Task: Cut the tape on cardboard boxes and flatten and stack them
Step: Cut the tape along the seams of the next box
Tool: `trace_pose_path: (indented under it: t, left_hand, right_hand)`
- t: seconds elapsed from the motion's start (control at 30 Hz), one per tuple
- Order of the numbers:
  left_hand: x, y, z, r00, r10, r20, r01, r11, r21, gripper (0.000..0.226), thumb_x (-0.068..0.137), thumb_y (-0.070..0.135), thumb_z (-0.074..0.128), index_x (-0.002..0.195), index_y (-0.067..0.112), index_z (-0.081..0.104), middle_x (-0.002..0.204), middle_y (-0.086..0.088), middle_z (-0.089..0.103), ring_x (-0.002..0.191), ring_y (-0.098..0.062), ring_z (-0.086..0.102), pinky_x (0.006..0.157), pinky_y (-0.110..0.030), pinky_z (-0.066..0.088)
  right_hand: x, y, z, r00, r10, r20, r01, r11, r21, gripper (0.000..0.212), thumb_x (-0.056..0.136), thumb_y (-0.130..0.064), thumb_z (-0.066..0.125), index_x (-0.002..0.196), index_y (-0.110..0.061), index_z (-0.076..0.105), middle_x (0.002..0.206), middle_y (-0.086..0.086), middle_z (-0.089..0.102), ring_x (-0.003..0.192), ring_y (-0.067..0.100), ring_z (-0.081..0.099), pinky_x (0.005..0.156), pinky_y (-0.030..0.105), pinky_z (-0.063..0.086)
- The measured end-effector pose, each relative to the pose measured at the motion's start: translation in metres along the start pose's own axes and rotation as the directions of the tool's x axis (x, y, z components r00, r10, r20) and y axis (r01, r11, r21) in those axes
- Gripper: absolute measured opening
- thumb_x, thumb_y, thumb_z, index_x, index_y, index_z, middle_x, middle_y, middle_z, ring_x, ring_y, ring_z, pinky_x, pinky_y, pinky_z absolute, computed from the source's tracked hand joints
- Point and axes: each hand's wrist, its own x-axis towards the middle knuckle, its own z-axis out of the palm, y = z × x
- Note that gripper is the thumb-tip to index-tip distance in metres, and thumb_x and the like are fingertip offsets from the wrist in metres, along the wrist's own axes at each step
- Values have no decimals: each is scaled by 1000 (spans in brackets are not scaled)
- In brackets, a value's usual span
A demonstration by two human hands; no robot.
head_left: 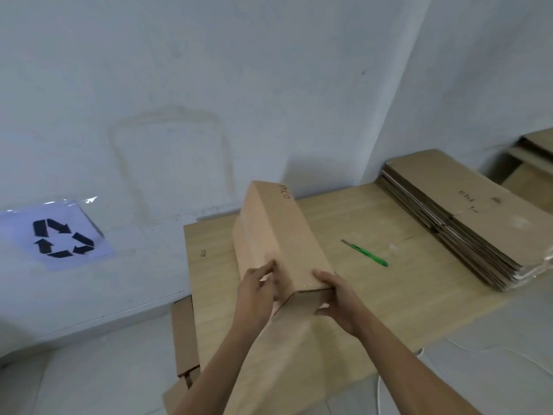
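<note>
A long brown cardboard box [278,232] stands on the wooden table [374,283], its far end toward the wall and handwriting near that end. My left hand [257,290] grips the near left edge of the box. My right hand [338,301] grips its near right corner, fingers on top and thumb under the near end. A loose flap [287,348] hangs from the near end toward me. A green box cutter [366,253] lies on the table to the right of the box, apart from both hands.
A thick stack of flattened boxes [460,217] lies at the table's right side. More cardboard [532,163] sits at the far right. A flat cardboard piece [184,333] leans off the table's left edge. A recycling sign [58,235] hangs on the white wall.
</note>
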Motion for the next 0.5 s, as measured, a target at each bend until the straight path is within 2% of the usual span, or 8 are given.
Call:
trace_pose_path:
  t: [0.03,0.1,0.17,0.23,0.3,0.4,0.43,0.5]
  left_hand:
    - [4,-3,2,996,83,27,-86,987,133,40,101,14,55,138,28,61,121,3,53,111,-16,57,103,-37,50]
    - [11,-14,8,989,112,91,-140,907,397,51,98,42,58,148,44,45,144,3,38,137,-21,35,114,-33,33]
    - [18,-31,14,992,-24,124,-43,857,514,91,78,88,44,156,49,20,166,-2,9,154,-23,5,122,-45,16]
    - [29,-45,29,987,-106,124,28,861,508,111,63,103,26,157,50,0,170,-10,-4,156,-27,-11,124,-50,3]
    - [36,-46,46,990,-129,61,79,851,519,107,66,101,26,157,51,0,170,-9,-2,156,-30,-7,124,-49,6]
    - [46,-33,67,992,-88,-85,123,749,651,82,86,79,45,156,45,20,162,-2,14,145,-34,22,116,-43,26]
    - [49,-30,74,992,-59,-113,121,715,688,76,89,73,50,154,43,26,158,-3,19,138,-34,29,114,-41,28]
    - [58,-27,85,993,-5,-121,94,660,745,68,91,65,55,151,39,35,154,-6,25,133,-31,31,113,-39,28]
  right_hand:
    - [8,1,-9,999,40,-19,-38,995,95,56,72,-42,75,122,-18,68,107,6,72,97,25,63,81,46,51]
    - [20,5,-26,995,92,-27,-83,965,249,51,77,-40,72,121,-15,71,114,14,70,105,31,62,90,53,48]
    - [31,10,-42,993,115,-10,-106,945,308,44,79,-40,69,115,-15,72,109,14,70,99,31,65,88,51,48]
    - [42,12,-53,990,138,-17,-125,938,323,38,82,-38,67,112,-15,71,93,8,71,82,25,67,78,44,52]
    - [59,8,-65,985,159,-62,-130,936,328,29,90,-37,63,109,-16,69,80,2,68,73,20,65,70,40,54]
    - [95,-5,-94,957,169,-237,-113,966,234,21,98,-33,61,108,-16,68,92,3,63,88,23,61,71,40,56]
    - [107,-7,-106,944,147,-294,-113,985,131,20,97,-28,62,110,-14,69,96,5,64,92,25,61,73,41,57]
    - [129,-14,-128,929,24,-369,-114,968,-223,19,96,-20,63,110,-13,72,96,6,70,90,22,64,79,41,59]
